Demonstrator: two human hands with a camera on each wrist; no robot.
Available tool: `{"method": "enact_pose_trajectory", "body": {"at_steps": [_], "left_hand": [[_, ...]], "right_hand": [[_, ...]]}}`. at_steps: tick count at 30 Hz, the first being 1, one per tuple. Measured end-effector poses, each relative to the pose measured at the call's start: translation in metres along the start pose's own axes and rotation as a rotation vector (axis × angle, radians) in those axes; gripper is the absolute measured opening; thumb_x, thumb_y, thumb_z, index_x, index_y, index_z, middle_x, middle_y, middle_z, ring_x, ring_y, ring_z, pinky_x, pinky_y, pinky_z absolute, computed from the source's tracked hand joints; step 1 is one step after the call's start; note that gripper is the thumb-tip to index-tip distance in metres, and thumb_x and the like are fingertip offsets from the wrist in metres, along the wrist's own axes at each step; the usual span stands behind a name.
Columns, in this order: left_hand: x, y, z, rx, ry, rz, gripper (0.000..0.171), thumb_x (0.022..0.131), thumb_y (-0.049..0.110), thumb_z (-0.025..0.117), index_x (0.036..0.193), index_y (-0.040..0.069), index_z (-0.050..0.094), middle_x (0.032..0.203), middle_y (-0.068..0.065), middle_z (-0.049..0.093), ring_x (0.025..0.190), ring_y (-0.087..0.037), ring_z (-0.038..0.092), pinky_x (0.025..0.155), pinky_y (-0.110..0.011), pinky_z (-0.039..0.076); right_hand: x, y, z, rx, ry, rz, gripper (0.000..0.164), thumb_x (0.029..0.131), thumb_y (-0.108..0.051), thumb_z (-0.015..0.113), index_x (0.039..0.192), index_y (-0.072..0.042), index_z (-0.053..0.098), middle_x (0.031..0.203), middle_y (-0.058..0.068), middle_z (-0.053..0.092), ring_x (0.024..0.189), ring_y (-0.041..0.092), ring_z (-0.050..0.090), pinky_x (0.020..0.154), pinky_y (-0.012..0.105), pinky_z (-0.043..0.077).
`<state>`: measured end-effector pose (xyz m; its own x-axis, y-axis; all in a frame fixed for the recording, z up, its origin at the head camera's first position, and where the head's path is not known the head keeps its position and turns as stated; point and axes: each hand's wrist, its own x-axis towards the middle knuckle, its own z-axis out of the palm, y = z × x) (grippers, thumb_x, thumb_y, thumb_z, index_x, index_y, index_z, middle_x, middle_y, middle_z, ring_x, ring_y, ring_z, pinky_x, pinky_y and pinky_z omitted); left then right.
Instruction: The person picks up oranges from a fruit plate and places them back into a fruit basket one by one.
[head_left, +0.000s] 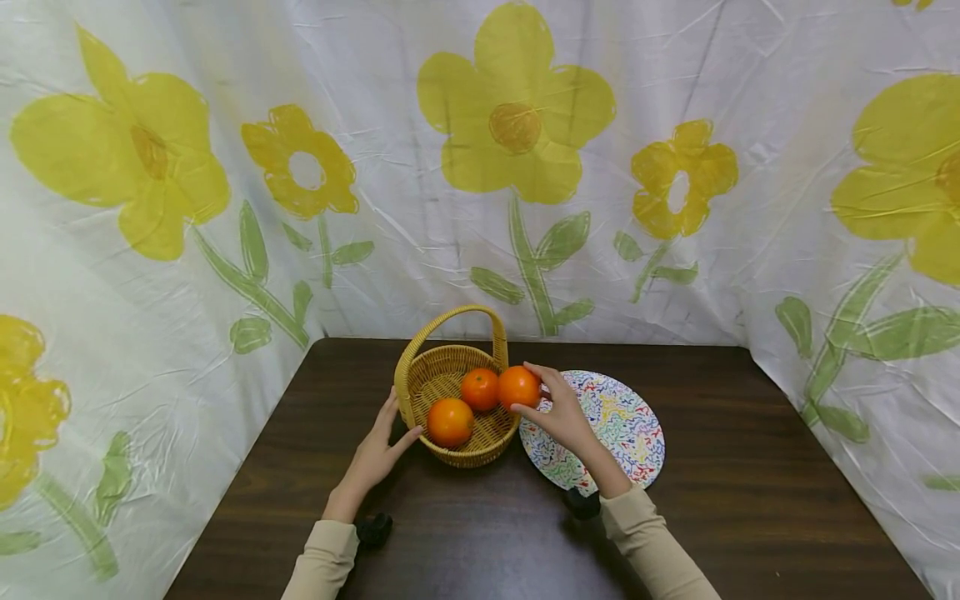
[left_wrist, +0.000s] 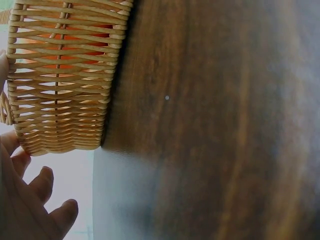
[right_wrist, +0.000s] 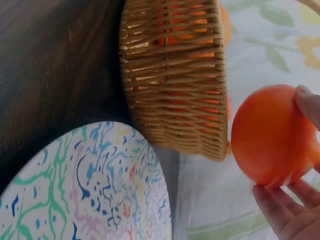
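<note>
My right hand [head_left: 558, 412] holds an orange [head_left: 519, 388] between thumb and fingers, at the right rim of a wicker basket [head_left: 480, 458]. In the right wrist view the held orange [right_wrist: 272, 135] is beside the basket's upper edge, above the level of the plate. Two more oranges lie inside the basket, one toward the front [head_left: 450, 422] and one at the right [head_left: 479, 389]. My left hand [head_left: 375, 454] rests against the basket's left side, thumb near the front rim and fingers spread by the handle's foot. The left wrist view shows fingertips [left_wrist: 20, 160] touching the weave.
A round plate [head_left: 630, 417] with a multicoloured squiggle pattern lies right of the basket, partly under my right forearm. The basket's arched handle [head_left: 457, 312] rises over it. Behind the dark wooden table [head_left: 750, 500] hangs a white flowered curtain [head_left: 405, 250].
</note>
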<state>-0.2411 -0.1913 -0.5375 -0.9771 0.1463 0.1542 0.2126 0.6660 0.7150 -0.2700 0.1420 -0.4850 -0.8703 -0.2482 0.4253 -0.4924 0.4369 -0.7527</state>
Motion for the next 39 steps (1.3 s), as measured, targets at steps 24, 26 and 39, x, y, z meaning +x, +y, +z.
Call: {"method": "enact_pose_trajectory", "body": {"at_steps": [24, 26, 39], "left_hand": [[-0.001, 0.000, 0.001, -0.008, 0.009, 0.011, 0.076, 0.089, 0.052, 0.053, 0.148, 0.037, 0.007, 0.156, 0.006, 0.000, 0.138, -0.033, 0.022, 0.099, -0.064, 0.028], [0.000, -0.001, 0.002, -0.010, 0.014, 0.018, 0.075, 0.089, 0.051, 0.053, 0.148, 0.037, 0.008, 0.156, 0.005, 0.001, 0.139, -0.033, 0.021, 0.099, -0.064, 0.028], [0.000, -0.002, 0.002, -0.016, 0.017, 0.029, 0.075, 0.090, 0.051, 0.053, 0.148, 0.039, 0.007, 0.156, 0.007, 0.000, 0.139, -0.032, 0.020, 0.098, -0.065, 0.028]], "right_hand": [[0.002, -0.009, 0.019, 0.006, -0.059, 0.000, 0.068, 0.076, -0.029, 0.077, 0.134, -0.008, 0.049, 0.128, 0.009, 0.050, 0.116, 0.026, 0.050, 0.087, 0.044, 0.050], [0.001, -0.009, 0.020, -0.001, -0.068, 0.004, 0.067, 0.076, -0.030, 0.076, 0.134, -0.008, 0.049, 0.128, 0.009, 0.049, 0.116, 0.026, 0.050, 0.088, 0.044, 0.050], [0.002, -0.006, 0.028, -0.051, -0.102, -0.008, 0.070, 0.077, -0.033, 0.076, 0.136, -0.009, 0.047, 0.132, 0.009, 0.048, 0.114, 0.024, 0.052, 0.087, 0.039, 0.050]]}}
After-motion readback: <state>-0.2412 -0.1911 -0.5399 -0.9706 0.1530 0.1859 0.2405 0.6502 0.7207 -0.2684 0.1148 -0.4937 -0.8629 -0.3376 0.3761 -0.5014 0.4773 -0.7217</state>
